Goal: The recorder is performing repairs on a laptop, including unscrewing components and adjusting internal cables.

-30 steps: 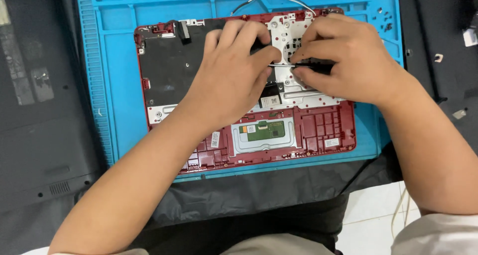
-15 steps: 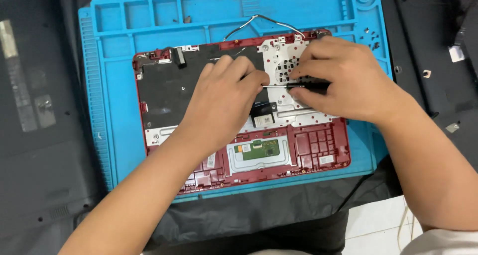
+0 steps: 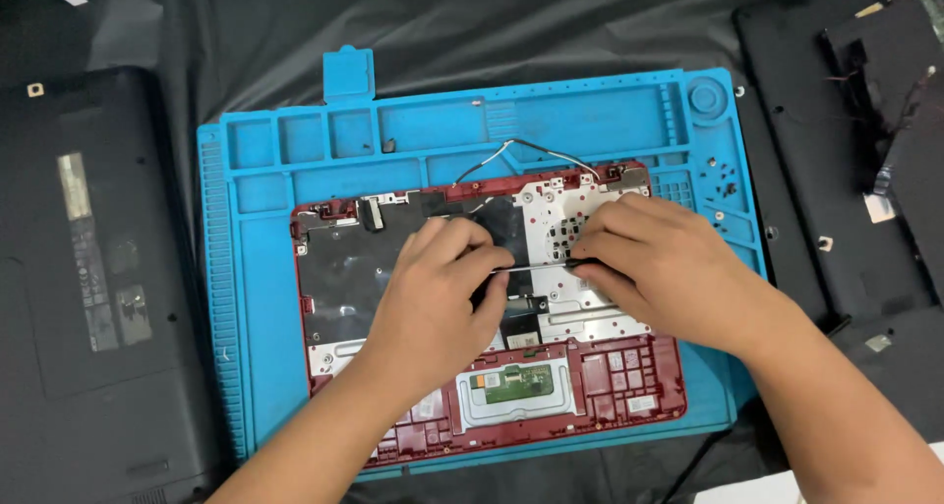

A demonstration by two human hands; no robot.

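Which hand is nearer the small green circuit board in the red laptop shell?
Left. The left hand lies just above the small green circuit board, its wrist beside it. The right hand, holding a thin screwdriver, sits farther up and right over the red laptop shell.

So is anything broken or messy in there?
Nothing looks broken. The red laptop shell lies open on the blue mat, with loose grey wires sticking out past its top edge. Tiny screws sit loose on the mat's right side.
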